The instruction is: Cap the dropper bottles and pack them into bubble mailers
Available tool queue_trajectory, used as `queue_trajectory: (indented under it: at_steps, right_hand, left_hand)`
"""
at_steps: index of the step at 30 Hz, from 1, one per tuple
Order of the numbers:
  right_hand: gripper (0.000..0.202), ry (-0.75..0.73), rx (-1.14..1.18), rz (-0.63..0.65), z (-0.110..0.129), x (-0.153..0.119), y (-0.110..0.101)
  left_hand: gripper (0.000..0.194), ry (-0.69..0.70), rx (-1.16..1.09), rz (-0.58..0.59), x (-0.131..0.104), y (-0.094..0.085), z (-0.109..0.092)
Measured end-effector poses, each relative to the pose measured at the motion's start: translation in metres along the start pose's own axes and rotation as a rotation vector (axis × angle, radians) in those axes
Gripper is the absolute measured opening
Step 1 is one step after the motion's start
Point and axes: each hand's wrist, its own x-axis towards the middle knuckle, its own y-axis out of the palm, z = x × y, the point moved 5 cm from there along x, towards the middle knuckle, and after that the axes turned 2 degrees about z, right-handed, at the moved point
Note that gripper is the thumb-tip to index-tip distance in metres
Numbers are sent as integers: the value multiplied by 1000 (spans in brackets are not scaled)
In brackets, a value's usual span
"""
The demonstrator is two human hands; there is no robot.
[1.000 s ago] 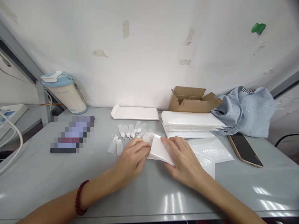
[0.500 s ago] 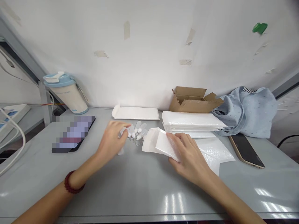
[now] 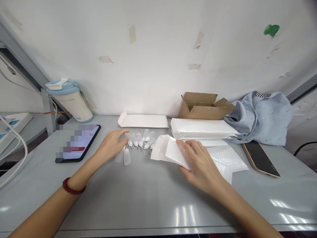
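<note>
Small translucent squeeze bottles [image 3: 140, 140] with white nozzle tips, several of them, lie in a loose cluster in the middle of the grey table. My left hand [image 3: 112, 144] is just left of them, thumb and forefinger apart beside the nearest bottle; whether the fingertips touch it I cannot tell. Two bottles [image 3: 127, 157] lie separately in front of that hand. My right hand [image 3: 198, 162] grips a white padded mailer [image 3: 177, 153], tilted, its flap end pointing left toward the bottles. Under and behind this hand lie more white mailers [image 3: 230, 157].
A stack of white mailers [image 3: 203, 126] and an open cardboard box [image 3: 204, 110] stand behind. One mailer [image 3: 146, 121] lies along the wall. At left are a tumbler [image 3: 74, 102] and a lit phone [image 3: 81, 143]; at right, a blue cloth bag [image 3: 267, 119] and a dark phone [image 3: 262, 159].
My left hand has drawn back to the left, uncovering bottles at the cluster's left side. The right hand and its mailer stay nearly still.
</note>
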Motion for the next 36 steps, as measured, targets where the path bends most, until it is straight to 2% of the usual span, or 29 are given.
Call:
queue_trajectory:
  at_steps: [8, 14, 20, 26, 31, 32, 34, 36]
  right_hand:
    - [65, -136, 136, -86, 12, -3, -13]
    - [68, -121, 186, -60, 9, -3, -13]
    - [68, -105, 172, -32, 9, -1, -7]
    - [68, -117, 228, -20, 9, -1, -13]
    - [68, -82, 231, -3, 6, 0, -15]
    - [68, -72, 217, 7, 5, 0, -14]
    - [67, -53, 189, 27, 4, 1, -11]
    - [65, -36, 173, 40, 3, 2, -7]
  left_hand:
    - [44, -119, -113, 28, 7, 11, 7]
    - [42, -211, -236, 9, 11, 11, 13]
    - [35, -213, -309, -13, 7, 13, 10]
    - [33, -207, -405, -64, 6, 9, 10]
    - [36, -139, -632, -194, -5, -14, -9]
    - [33, -80, -815, -240, -10, -20, -17]
    - [26, 35, -1060, -264, -20, -28, -34]
    - [23, 77, -1073, -243, -32, -28, -48]
